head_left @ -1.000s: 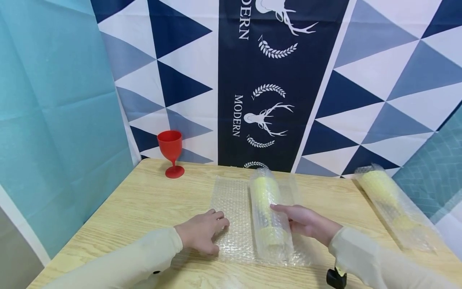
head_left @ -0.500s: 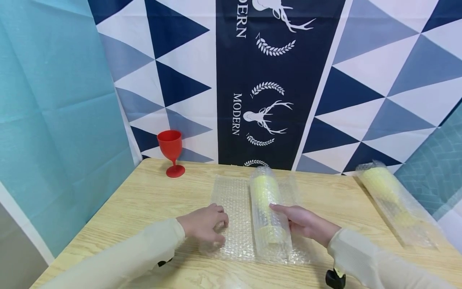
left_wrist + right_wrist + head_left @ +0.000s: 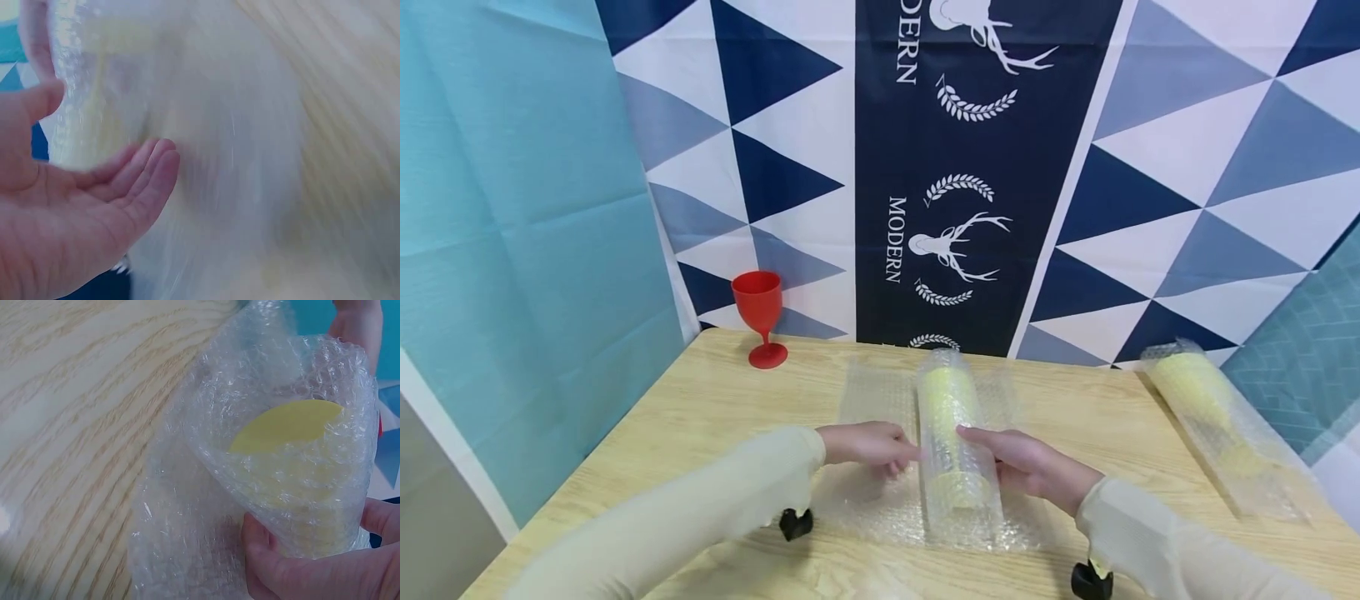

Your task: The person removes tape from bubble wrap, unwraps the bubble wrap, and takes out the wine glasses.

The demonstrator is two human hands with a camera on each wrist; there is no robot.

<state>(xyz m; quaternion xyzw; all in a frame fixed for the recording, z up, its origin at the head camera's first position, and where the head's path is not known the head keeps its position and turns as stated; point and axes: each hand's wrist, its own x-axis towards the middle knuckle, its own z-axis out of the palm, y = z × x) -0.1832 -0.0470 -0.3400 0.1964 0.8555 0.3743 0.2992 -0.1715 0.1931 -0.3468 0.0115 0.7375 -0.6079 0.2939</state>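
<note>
A yellow goblet [image 3: 950, 402], rolled in bubble wrap [image 3: 880, 396], lies lengthwise in front of me on the table. My right hand [image 3: 1037, 462] grips the roll from its right side, thumb on top and fingers curled underneath. The goblet's round yellow foot [image 3: 287, 428] shows at the near end of the roll in the right wrist view. My left hand [image 3: 868, 443] is at the roll's left side, over the flat part of the sheet. Its fingers [image 3: 140, 181] are nearly straight and together, palm turned toward the wrap, with the thumb apart.
A red goblet [image 3: 758, 304] stands upright at the table's back left. Another yellow goblet in bubble wrap [image 3: 1210, 417] lies along the right edge. The wooden table [image 3: 715, 408] ends at a patterned cloth [image 3: 940, 167] behind.
My left hand has moved right from the sheet's left part to the roll's side, its spread fingers now drawn together. The right hand keeps its grip in the same place.
</note>
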